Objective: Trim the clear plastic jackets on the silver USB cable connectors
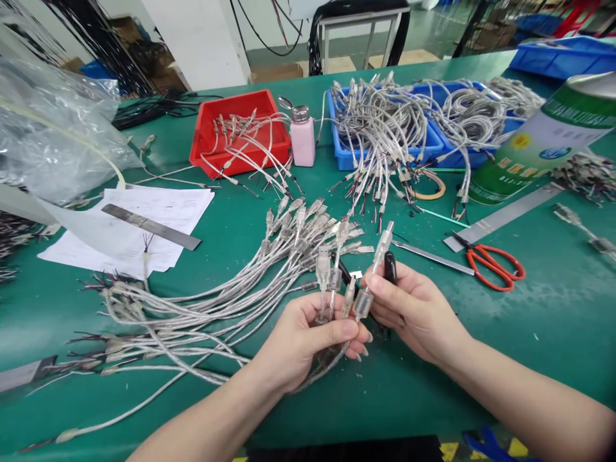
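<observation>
Left hand [312, 333]: closed round several cables [332, 301], plugs up; low grip probably keeps ends fanned and visible.
Right hand [416, 305]: thumb and fingers pinch one cable's plug end [384, 247], likely steadying it; black handle [390, 268] beside the fingers, use unclear.
Cable pile [192, 308]: left of and beyond left hand, plugs mostly facing away, presumably for easy pickup.
Scissors [488, 262]: right of right hand.
Bench [539, 340]: green; red tray [205, 131], blue trays [339, 138] beyond hands.
Room: white pillar [197, 45] past far edge.

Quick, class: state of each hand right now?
Left hand: closed, holding several USB cables.
Right hand: closed, pinching a USB plug; grip on black object unclear.
</observation>
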The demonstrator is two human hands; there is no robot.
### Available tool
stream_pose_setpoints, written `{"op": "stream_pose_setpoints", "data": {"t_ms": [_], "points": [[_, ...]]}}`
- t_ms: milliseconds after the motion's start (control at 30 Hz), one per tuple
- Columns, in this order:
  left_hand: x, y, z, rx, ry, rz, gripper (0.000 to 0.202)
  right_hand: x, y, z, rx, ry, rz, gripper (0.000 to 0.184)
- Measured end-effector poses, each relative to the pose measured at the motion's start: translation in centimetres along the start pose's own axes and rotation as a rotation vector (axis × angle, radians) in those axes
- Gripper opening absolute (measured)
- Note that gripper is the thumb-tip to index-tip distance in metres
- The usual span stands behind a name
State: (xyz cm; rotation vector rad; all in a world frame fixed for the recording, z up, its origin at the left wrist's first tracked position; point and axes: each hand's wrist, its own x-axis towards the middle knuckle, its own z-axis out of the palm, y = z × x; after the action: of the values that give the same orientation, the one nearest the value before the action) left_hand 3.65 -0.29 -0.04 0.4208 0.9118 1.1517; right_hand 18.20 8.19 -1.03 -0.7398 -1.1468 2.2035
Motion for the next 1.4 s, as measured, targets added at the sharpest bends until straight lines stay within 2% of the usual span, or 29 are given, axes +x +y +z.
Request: {"op": "stream_pose_setpoints", "data": {"t_ms": [100, 267, 333, 400, 433, 567, 667, 767, 833, 933, 1100, 1267, 1400], "points": [[0.0, 0.2, 0.1, 0.011, 0.019, 0.018, 0.009, -0.3, -0.5, -0.2, -0.115, -0.051, -0.025, 0.022], [0.1, 0.1, -0.1, 0.004, 0.063, 0.043, 0.01, -1.4, -1.6, 0.1, -0.421, -0.276, 0.059, 0.034], [0.2, 0.0, -0.2, 0.013, 0.084, 0.03, 0.012, -1.5, -1.5, 0.1, -0.604, -0.297, -0.015, 0.028], [0.2, -0.1, -0.1, 0.03, 0.11, 0.001, 0.016, -1.2, -1.5, 0.0, -0.801, -0.209, -0.118, 0.021], [0.1, 0.0, -0.1, 0.035, 0.119, -0.008, 0.017, -1.0, -1.5, -0.2, -0.873, -0.145, -0.155, 0.025], [0.0, 0.4, -0.1, 0.041, 0.148, 0.02, 0.019, 0.2, -2.6, -1.5, -0.988, 0.007, -0.188, 0.032], [0.2, 0.6, -0.4, 0.059, 0.144, 0.04, 0.026, 0.9, -3.4, -2.7, -1.26, 0.095, -0.227, 0.03], [0.3, 0.6, -0.6, 0.021, 0.123, 0.053, 0.028, 1.3, -3.5, -3.6, -1.607, 0.171, -0.17, 0.031], [0.3, 0.6, -0.6, -0.019, 0.134, 0.067, 0.026, 1.6, -3.3, -4.1, -1.722, 0.172, -0.116, 0.033], [0.3, 0.8, -0.5, -0.053, 0.174, 0.051, 0.023, 1.9, -3.6, -5.1, -1.751, 0.174, -0.142, 0.034], [0.4, 1.0, -0.4, -0.066, 0.205, 0.052, 0.02, 2.8, -5.4, -8.1, -1.79, 0.353, -0.157, 0.028], [0.3, 0.8, -0.5, -0.061, 0.218, 0.059, 0.021, 3.7, -6.1, -11.2, -1.786, 0.33, -0.066, 0.015], [0.2, 0.9, -0.4, -0.026, 0.237, 0.063, 0.02, 4.2, -5.4, -12.0, -1.727, 0.278, -0.03, 0.012]]}}
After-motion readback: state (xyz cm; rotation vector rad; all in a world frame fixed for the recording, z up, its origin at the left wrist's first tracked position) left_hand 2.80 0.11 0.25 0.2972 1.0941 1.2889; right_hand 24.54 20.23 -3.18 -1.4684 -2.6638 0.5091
